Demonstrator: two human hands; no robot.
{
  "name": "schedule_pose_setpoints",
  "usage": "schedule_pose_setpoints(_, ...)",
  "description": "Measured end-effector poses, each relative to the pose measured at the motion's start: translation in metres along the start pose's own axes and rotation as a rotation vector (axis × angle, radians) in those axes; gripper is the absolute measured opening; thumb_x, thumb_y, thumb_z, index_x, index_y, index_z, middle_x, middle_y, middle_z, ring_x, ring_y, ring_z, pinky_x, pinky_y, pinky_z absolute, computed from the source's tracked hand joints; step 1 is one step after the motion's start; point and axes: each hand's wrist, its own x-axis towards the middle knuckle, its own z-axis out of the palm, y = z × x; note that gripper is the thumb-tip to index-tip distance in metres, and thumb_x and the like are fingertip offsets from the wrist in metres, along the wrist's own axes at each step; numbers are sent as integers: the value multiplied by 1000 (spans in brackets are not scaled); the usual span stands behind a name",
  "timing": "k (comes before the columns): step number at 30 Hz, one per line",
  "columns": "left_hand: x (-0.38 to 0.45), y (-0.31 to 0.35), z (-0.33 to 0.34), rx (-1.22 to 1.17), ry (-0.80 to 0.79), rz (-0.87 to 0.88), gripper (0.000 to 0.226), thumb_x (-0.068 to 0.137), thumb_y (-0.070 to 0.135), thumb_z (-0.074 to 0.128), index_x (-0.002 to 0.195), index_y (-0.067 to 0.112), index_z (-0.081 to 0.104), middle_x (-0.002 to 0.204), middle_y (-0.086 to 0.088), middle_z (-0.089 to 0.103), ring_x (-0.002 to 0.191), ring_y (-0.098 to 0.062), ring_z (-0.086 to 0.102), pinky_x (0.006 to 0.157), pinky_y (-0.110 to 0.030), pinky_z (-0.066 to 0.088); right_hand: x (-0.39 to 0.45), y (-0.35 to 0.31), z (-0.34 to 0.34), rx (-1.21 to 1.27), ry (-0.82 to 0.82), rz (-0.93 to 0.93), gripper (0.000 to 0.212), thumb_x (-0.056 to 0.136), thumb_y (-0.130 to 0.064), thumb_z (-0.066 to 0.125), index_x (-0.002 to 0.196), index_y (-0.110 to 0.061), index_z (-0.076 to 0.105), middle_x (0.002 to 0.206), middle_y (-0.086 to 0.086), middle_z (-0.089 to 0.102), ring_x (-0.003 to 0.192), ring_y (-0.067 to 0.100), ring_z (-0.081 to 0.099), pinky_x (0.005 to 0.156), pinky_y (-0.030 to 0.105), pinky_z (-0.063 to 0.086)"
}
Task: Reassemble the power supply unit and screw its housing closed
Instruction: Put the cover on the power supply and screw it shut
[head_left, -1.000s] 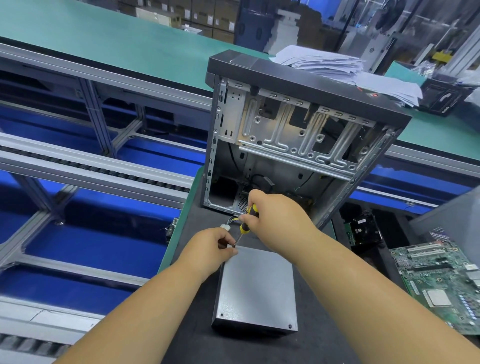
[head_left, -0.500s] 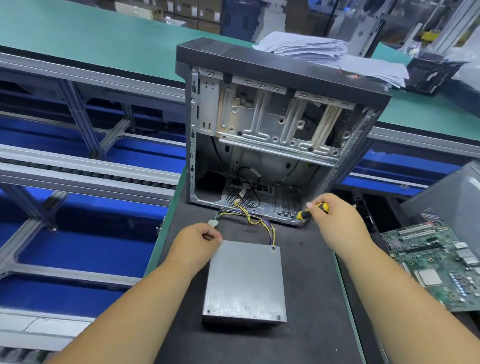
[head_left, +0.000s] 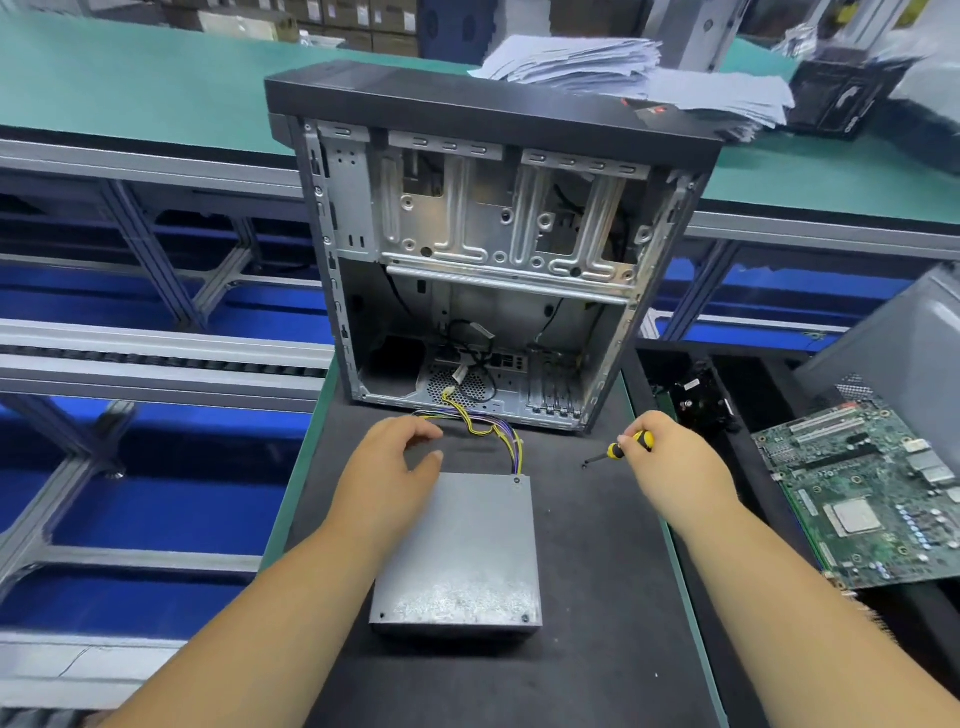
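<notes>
Screwdriver tip down on a loose screw, right of the unit.

Nearest me, the power supply unit (head_left: 460, 551) lies flat on the counter (head_left: 597, 597), long axis running away; my left hand (head_left: 387, 467) rests loosely curled, grasping nothing, at its far-left corner, while my right hand (head_left: 675, 462) grips the screwdriver (head_left: 621, 448), tip angled left.

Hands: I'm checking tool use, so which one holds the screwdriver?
The right hand grips the yellow-and-black screwdriver, tip toward the mat; the left hand holds nothing, hovering by the power supply unit.
</notes>
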Motion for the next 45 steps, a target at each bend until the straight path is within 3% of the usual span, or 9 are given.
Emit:
schedule_pose_setpoints(5, -3, 16, 11, -66, -41, 12, 30, 88, 13, 66, 94, 42, 60, 105, 18, 58, 99, 9, 54, 86, -12, 41, -4, 10, -3, 46, -15, -10, 14, 97, -38, 51, 87, -30, 53, 71, -3, 58, 64, 18, 56, 51, 32, 36)
schedule_pose_setpoints(13, -20, 42, 33, -221, -38, -102, 25, 89, 7, 63, 93, 32, 68, 91, 19, 64, 79, 9, 56, 68, -1, 40, -11, 23, -25, 159, 31, -72, 13, 96, -39, 52, 84, -33, 55, 68, -7, 58, 60, 14, 53, 51, 30, 34)
schedule_pose_setpoints(16, -26, 58, 44, -312, -50, -182, 24, 93, 8, 59, 96, 29, 70, 86, 16, 63, 74, 2, 57, 64, -6, 43, -16, 29, -41, 306, 29, -106, 13, 94, -37, 53, 82, -35, 59, 63, -8, 59, 54, 13, 49, 51, 28, 34)
schedule_pose_setpoints(21, -39, 93, 70, -572, -86, -374, 21, 100, 12, 49, 105, 19, 68, 98, -5, 71, 81, -9, 68, 75, -19, 54, -28, 38, -77, 648, -18, -177, 11, 91, -33, 58, 83, -33, 65, 68, -3, 66, 49, 3, 45, 54, 27, 35)
schedule_pose_setpoints(25, -50, 121, 91, -810, -142, -466, 23, 104, 17, 44, 111, 15, 66, 98, -8, 75, 88, -15, 73, 77, -24, 57, -40, 50, -106, 840, -83, -254, 13, 87, -37, 59, 86, -29, 68, 63, -2, 62, 44, 5, 39, 43, 17, 31)
schedule_pose_setpoints(28, -55, 142, 104, -1029, -168, -524, 20, 102, 19, 49, 113, 13, 65, 101, -11, 76, 92, -19, 74, 74, -25, 57, -45, 63, -125, 878, -81, -305, 16, 85, -41, 60, 87, -28, 69, 62, -3, 62, 44, 2, 42, 40, 11, 30)
schedule_pose_setpoints(31, -61, 165, 114, -1187, -181, -529, 14, 95, 18, 60, 106, 13, 67, 98, -10, 75, 84, -17, 74, 65, -24, 58, -48, 77, -140, 899, -59, -347, 20, 81, -44, 59, 87, -28, 69, 62, -3, 62, 46, 3, 44, 43, 12, 33)
schedule_pose_setpoints(38, -76, 194, 138, -1228, -170, -468, 15, 98, 8, 53, 105, 7, 66, 82, -4, 73, 69, -10, 70, 59, -20, 56, -55, 111, -158, 955, -97, -381, 23, 79, -45, 59, 87, -26, 69, 63, 0, 62, 55, 7, 49, 47, 13, 37)
schedule_pose_setpoints(45, -95, 198, 151, -1170, -114, -427, 9, 93, 5, 59, 97, 7, 67, 76, 0, 68, 67, -8, 66, 61, -18, 55, -57, 132, -161, 957, -121, -418, 30, 76, -50, 57, 90, -26, 69, 70, 4, 64, 63, 9, 56, 55, 21, 39)
